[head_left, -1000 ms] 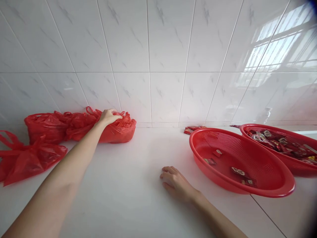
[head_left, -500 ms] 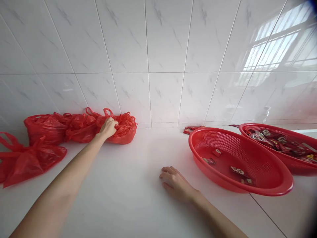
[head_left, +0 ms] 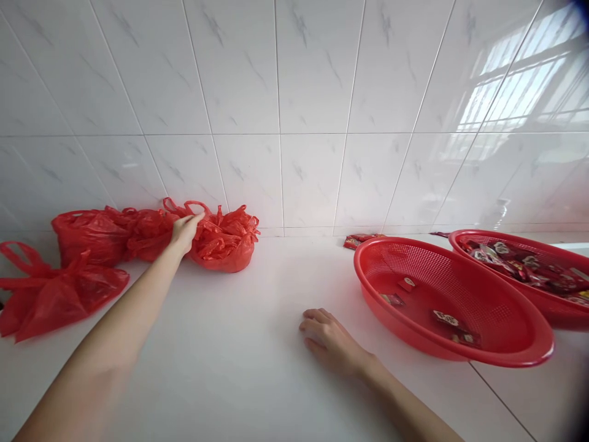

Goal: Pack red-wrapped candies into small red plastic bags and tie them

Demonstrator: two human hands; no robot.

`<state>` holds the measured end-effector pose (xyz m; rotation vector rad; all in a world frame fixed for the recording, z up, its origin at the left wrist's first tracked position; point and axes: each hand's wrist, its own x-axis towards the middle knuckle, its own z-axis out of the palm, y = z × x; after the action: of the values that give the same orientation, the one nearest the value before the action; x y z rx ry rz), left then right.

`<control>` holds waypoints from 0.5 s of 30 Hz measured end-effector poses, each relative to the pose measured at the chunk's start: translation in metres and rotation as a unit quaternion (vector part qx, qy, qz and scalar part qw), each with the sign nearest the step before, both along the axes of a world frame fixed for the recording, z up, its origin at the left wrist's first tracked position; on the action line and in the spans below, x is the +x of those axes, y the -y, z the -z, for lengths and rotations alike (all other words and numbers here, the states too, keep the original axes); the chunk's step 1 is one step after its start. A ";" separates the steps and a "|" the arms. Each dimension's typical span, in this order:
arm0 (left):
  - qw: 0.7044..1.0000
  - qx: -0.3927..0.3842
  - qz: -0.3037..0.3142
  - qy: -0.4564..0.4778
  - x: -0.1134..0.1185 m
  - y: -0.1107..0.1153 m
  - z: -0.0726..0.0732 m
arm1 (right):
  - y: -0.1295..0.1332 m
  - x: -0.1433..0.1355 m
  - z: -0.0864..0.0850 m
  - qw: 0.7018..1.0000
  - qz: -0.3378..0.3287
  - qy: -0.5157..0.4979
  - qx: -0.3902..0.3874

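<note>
At the back left, my left hand (head_left: pixel 186 233) is closed at the left side of a full red plastic bag (head_left: pixel 225 248), its fingertips pinched by the bag's handle loop. Whether the thin film lies between the fingers is too small to tell. My right hand (head_left: pixel 329 337) rests on the white table (head_left: pixel 239 368) with its fingers loosely apart and nothing in them. It is nearest to a red perforated basket (head_left: pixel 464 353), which holds a few small red packets (head_left: pixel 445 318).
More red bags (head_left: pixel 92 236) stand along the tiled wall (head_left: pixel 243 166), and a flatter one (head_left: pixel 59 298) lies in front at the far left. A second basket (head_left: pixel 552 307) full of packets is at the right. Loose packets (head_left: pixel 359 240) lie by the wall.
My left hand has moved slightly left and up, from the top of the bag to its left side. My right hand stays where it was on the table.
</note>
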<state>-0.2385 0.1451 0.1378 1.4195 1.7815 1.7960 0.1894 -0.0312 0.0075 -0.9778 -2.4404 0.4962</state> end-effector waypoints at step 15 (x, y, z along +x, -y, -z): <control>0.994 0.027 0.002 -0.105 0.024 -0.011 -0.020 | 0.000 -0.001 0.000 1.000 0.002 0.007 0.006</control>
<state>-0.2142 0.1563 0.1575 1.6881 1.8375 1.7607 0.1882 -0.0310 0.0080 -0.9845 -2.4502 0.4739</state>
